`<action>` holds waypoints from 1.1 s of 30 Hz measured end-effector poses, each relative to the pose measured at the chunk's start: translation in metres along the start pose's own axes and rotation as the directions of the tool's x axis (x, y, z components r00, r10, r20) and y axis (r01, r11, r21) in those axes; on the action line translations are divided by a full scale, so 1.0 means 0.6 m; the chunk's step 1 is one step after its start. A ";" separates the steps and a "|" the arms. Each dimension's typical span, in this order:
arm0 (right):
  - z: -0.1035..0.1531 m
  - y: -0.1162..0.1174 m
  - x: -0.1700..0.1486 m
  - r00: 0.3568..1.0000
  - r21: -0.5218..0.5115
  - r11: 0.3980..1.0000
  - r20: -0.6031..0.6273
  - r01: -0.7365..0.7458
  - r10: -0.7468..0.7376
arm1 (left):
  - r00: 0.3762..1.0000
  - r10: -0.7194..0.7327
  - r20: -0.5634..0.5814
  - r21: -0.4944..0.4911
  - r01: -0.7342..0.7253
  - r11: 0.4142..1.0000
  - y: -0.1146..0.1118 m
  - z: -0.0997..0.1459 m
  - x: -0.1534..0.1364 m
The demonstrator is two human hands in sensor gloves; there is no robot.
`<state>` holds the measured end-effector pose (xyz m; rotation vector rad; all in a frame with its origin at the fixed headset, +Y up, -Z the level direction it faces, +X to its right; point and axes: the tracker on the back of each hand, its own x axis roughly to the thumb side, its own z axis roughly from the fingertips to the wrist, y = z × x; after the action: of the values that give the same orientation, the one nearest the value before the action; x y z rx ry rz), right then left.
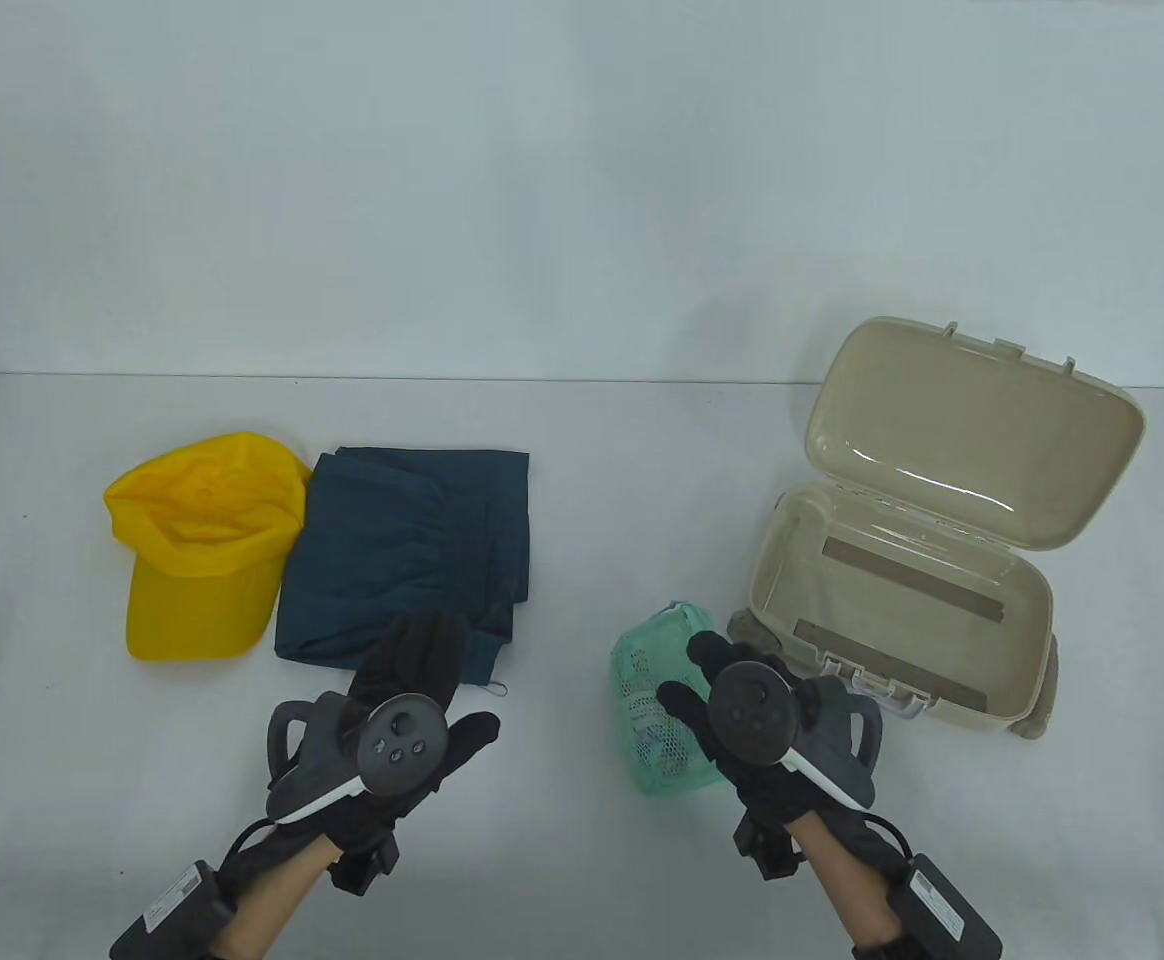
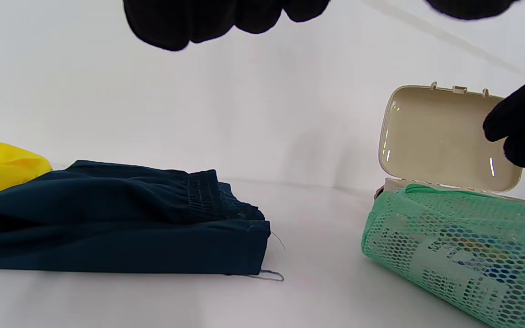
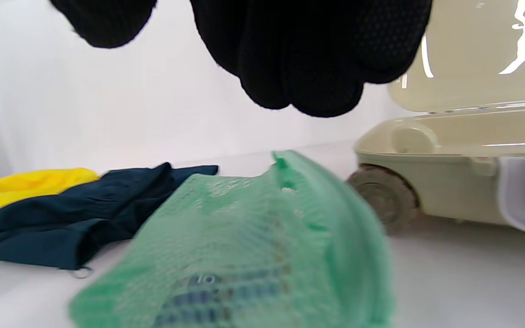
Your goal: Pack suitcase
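Both hands empty: left hand [image 1: 412, 690] above folded shorts [image 1: 402, 555], right hand [image 1: 732, 700] above mesh pouch [image 1: 657, 720]; label unreadable.

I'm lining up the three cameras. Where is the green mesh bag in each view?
Table view: green mesh bag low, right of centre, under the right hand.
Left wrist view: lower right.
Right wrist view: bottom centre, blurred.
Shared landmark: open beige suitcase, beside the bag.

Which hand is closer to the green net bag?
The right hand. It hovers directly over the green net bag, fingers above it without gripping. The left hand is off to the bag's left, over the corner of the folded dark blue clothes.
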<state>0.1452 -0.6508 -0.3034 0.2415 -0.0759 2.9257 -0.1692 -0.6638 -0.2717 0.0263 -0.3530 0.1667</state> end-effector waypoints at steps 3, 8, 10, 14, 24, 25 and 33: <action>-0.020 -0.001 -0.015 0.996 0.041 0.998 -0.072 -0.048 0.050 | 1.000 -0.008 0.005 -0.002 0.008 1.000 -0.002 -0.001 0.003; -0.058 0.007 -0.020 0.974 0.169 0.972 -0.128 -0.163 0.186 | 1.000 -0.012 0.006 -0.003 0.012 1.000 -0.003 -0.001 0.003; -0.069 0.015 -0.013 0.968 0.226 0.956 -0.122 -0.190 0.221 | 1.000 -0.014 0.005 -0.003 0.014 1.000 -0.003 0.000 0.003; -0.082 0.039 0.016 0.923 0.290 0.895 -0.076 -0.340 0.376 | 1.000 -0.019 0.007 -0.008 0.019 1.000 -0.003 0.001 0.004; -0.102 0.089 0.040 0.893 0.420 0.824 -0.066 -0.380 0.445 | 1.000 -0.019 0.011 -0.015 0.019 1.000 -0.003 0.003 0.003; -0.104 0.093 0.039 0.893 0.435 0.819 -0.070 -0.374 0.445 | 1.000 -0.019 0.013 -0.015 0.019 1.000 -0.003 0.003 0.003; -0.109 0.085 0.034 0.939 0.440 0.863 -0.109 -0.248 0.325 | 1.000 -0.017 0.015 -0.016 0.018 1.000 -0.004 0.004 0.002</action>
<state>0.1049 -0.6921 -0.3661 0.0253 0.6073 3.2142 -0.1683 -0.6658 -0.2690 0.0149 -0.3686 0.1464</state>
